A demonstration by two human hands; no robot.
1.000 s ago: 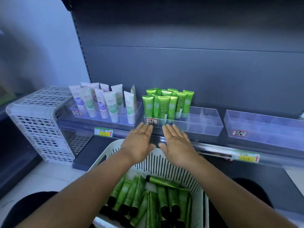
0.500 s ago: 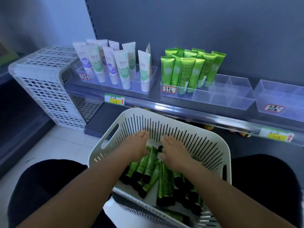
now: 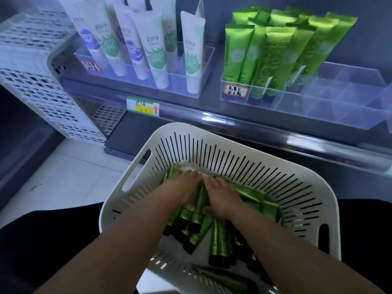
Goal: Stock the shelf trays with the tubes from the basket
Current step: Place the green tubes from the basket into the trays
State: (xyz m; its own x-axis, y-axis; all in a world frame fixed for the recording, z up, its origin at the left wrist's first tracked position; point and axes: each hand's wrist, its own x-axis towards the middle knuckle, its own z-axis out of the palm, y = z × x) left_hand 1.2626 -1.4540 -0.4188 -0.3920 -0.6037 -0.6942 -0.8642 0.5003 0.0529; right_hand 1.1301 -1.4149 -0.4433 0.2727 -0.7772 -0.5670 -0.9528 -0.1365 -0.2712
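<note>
Both our hands had dropped from the shelf edge into the basket (image 3: 250,153). Our left hand (image 3: 184,188) and right hand (image 3: 221,198) lay pressed on the green tubes (image 3: 219,236) beneath them, fingers fairly straight; whether they gripped, we could not tell. Tubes ran lengthwise toward us. Clear tray (image 3: 331,102) stood beyond our right hand.

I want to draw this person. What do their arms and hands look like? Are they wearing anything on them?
Both forearms are bare, with no sleeves in view. The left hand and right hand wear no gloves, and no rings, watch or bracelet show. The fingers look short-nailed and unpainted, though the picture is a bit blurry there.
</note>
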